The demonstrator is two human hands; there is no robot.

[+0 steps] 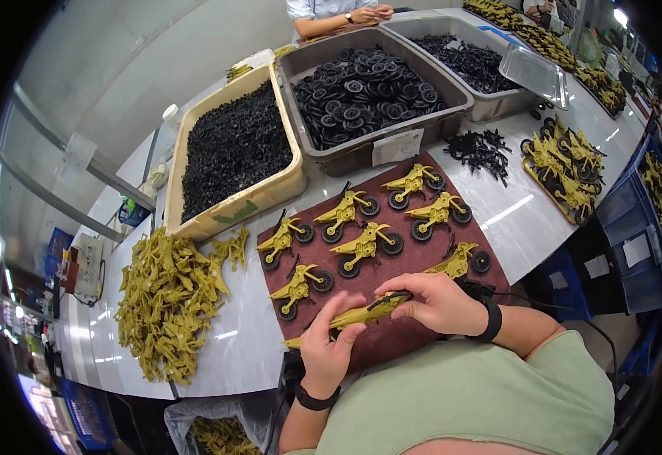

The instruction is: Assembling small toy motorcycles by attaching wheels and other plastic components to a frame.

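Observation:
Between my hands, over the near edge of a dark red mat (323, 303), is a yellow toy motorcycle body (365, 314) with a black part along its top. My right hand (438, 305) pinches its right end between thumb and fingers. My left hand (329, 345) is closed around the other end, partly hiding it. Beyond my hands, several yellow toy motorcycles (365, 244) with black wheels lie in rows on the mat. Just past my right hand lies another yellow motorcycle body (454, 262), with a black wheel (481, 262) beside it.
A cream bin (294, 171) of small black parts, a dark bin (460, 106) of black wheels and a grey bin (490, 106) stand behind. Yellow bodies (165, 303) are heaped at left. Black parts (480, 154) and a tray of motorcycles (566, 171) lie right. Another person's hands (372, 14) show far off.

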